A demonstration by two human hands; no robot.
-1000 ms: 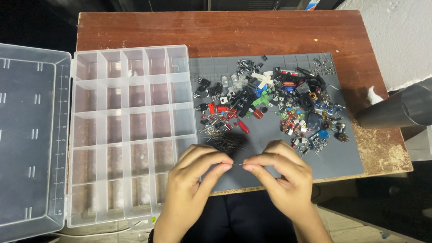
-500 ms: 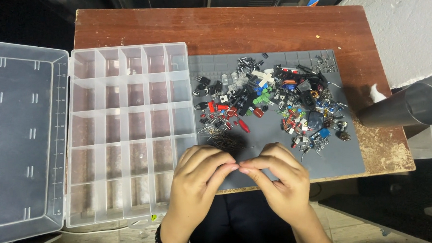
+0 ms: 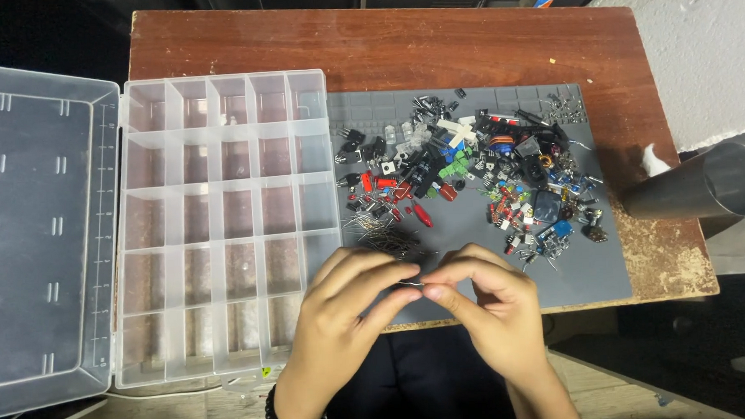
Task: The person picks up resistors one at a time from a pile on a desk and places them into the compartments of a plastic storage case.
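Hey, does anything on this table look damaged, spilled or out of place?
Yes. The wooden table is worn pale and flaking at its front right corner, beside the metal cylinder lying on its side. The components sit in one loose heap on the grey mat, while the organizer box holds nothing.

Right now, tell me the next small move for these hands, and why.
Probably carry the thin wire part left to a compartment of the clear organizer box: left hand and right hand pinch it together over the grey mat, and every compartment looks empty.
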